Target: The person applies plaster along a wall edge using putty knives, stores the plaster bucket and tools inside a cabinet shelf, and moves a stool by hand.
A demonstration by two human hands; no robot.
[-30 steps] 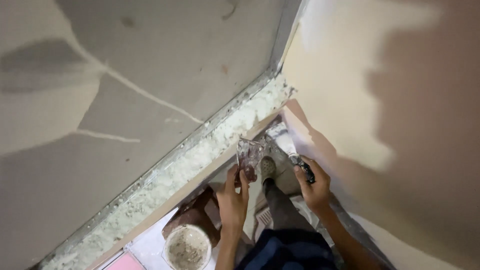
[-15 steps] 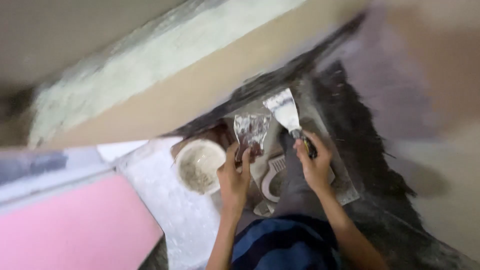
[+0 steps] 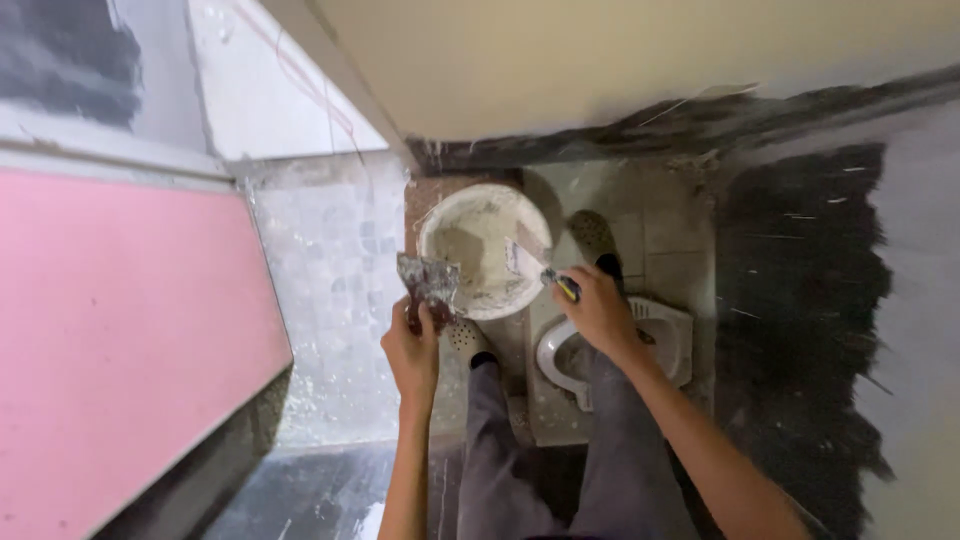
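Head view: looking straight down past the person's own arms and grey trousers to a rough, unfinished floor.
Left hand: the left hand (image 3: 412, 345) is closed around the handle of a plaster-caked scraper (image 3: 428, 285), whose broad blade points up and away from the body, just beside the bucket's left rim.
Right hand: the right hand (image 3: 598, 308) grips a putty knife (image 3: 530, 266) by its dark and yellow handle; the pale blade reaches over the bucket's right side, above the paste inside.
Bucket: a round white bucket (image 3: 470, 205) stands on the floor between and just ahead of both hands, smeared inside with pale filler.
Feet: two perforated clogs show, one (image 3: 465, 338) below the bucket, one (image 3: 592, 235) to its right.
Floor fixture: a white squat toilet pan (image 3: 670, 335) sits set into the tiles under the right forearm.
Left side: a large pink panel (image 3: 130, 340) lies flat, well apart from the bucket.
Walls: a cream plastered wall (image 3: 600, 50) runs across the top; a dark patchy wall surface (image 3: 800, 300) fills the right.
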